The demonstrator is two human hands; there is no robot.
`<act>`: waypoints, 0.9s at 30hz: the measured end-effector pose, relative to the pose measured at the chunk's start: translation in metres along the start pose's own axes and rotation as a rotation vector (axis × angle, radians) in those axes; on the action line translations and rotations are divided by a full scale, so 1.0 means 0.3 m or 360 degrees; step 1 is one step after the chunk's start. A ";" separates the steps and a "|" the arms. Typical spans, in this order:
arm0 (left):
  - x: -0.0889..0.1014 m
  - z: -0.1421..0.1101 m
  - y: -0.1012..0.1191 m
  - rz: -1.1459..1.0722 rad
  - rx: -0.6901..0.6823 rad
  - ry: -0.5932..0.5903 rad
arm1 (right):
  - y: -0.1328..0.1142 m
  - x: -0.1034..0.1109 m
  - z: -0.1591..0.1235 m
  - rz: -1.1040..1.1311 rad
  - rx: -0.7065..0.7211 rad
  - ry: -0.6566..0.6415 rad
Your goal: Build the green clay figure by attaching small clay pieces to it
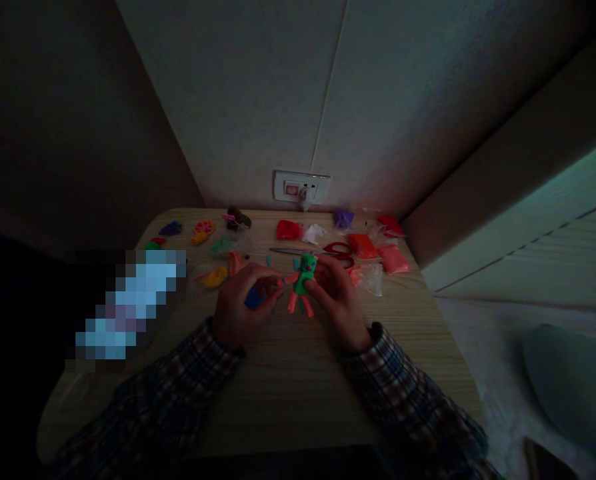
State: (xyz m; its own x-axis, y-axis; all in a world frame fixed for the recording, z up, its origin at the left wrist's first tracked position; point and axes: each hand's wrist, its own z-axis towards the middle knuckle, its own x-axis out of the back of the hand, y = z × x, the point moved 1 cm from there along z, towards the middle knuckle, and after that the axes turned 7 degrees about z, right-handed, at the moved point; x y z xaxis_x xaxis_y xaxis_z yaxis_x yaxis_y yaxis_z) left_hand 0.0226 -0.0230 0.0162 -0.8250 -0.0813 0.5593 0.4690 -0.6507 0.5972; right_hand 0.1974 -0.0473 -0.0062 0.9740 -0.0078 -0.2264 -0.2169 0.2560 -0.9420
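Above the middle of the table is a small clay figure (304,283), with a green head and body and orange-pink limbs. My right hand (342,303) grips it from the right, thumb on its front. From the left, my left hand (243,303) is closed in a pinch at the end of the figure's outstretched arm, where a tiny bluish bit shows. A blue piece (253,298) appears behind my left fingers, partly hidden. Just beyond the figure lie scissors (339,249) with red handles.
Several clay packets, including a red packet (289,230), an orange packet (363,245) and a pink packet (394,259), line the table's back. Finished-looking clay pieces (204,229) sit back left. A bright, pixelated device (133,303) is at left. A plug (305,195) sits in the wall socket.
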 end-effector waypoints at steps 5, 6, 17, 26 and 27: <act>-0.012 -0.007 -0.023 -0.0147 0.0196 -0.0048 | 0.001 -0.002 0.001 0.0001 -0.0039 0.0007; -0.015 -0.007 -0.028 -0.0212 0.0262 -0.0060 | 0.002 -0.002 0.001 -0.0001 -0.0042 0.0007; -0.026 0.001 -0.047 -0.0696 0.0590 -0.0183 | 0.006 0.000 0.002 0.0036 -0.0049 0.0020; -0.025 0.002 -0.049 -0.0751 0.0657 -0.0250 | 0.008 0.003 0.004 0.0039 -0.0052 0.0019; -0.025 0.002 -0.049 -0.0755 0.0659 -0.0259 | 0.008 0.004 0.004 0.0043 -0.0048 0.0016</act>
State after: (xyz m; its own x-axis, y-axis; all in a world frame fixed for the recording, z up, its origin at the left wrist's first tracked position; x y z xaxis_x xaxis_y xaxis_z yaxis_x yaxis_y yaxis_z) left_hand 0.0222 -0.0124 0.0034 -0.9294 0.2795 0.2409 0.1753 -0.2401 0.9548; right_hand 0.1980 -0.0455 -0.0085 0.9671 -0.0110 -0.2541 -0.2451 0.2267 -0.9426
